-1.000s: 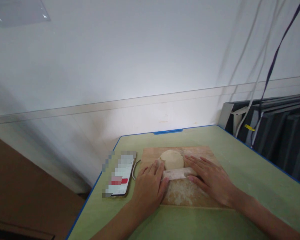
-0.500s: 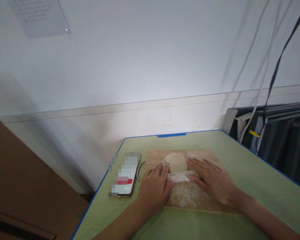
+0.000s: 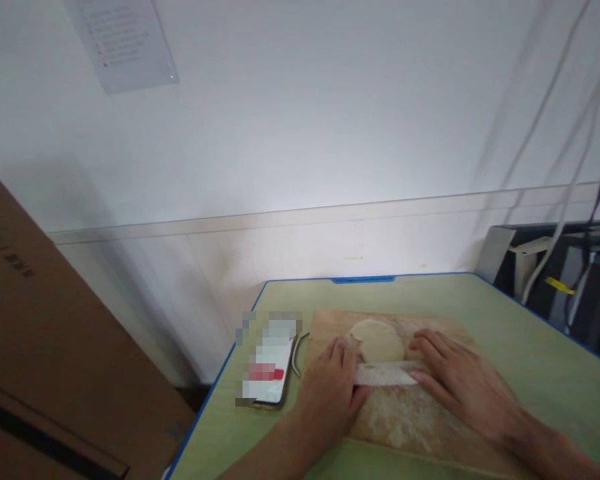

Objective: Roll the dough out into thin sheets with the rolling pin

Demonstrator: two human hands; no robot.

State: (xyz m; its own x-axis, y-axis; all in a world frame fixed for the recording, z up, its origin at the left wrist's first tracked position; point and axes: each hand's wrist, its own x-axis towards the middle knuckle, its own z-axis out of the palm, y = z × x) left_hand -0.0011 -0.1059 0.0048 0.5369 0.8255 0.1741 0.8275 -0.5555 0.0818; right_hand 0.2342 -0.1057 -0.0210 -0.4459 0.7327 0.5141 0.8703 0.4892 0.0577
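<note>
we have our left hand (image 3: 330,393) flat, fingers spread, pressing on the left end of the pale floury wooden rolling pin (image 3: 384,375), and our right hand (image 3: 463,387) flat and open on its right end. the pin lies across the flour-dusted wooden board (image 3: 405,427), between our two palms. the round flattened disc of pale dough (image 3: 377,340) sits just beyond the pin, touching it, towards the board's far edge and between our fingertips. the board rests on the green table with blue edging (image 3: 530,360), nearer its left side. a smartphone with a lit screen (image 3: 267,370) lies just beside the board's left edge, close to our left hand.
</note>
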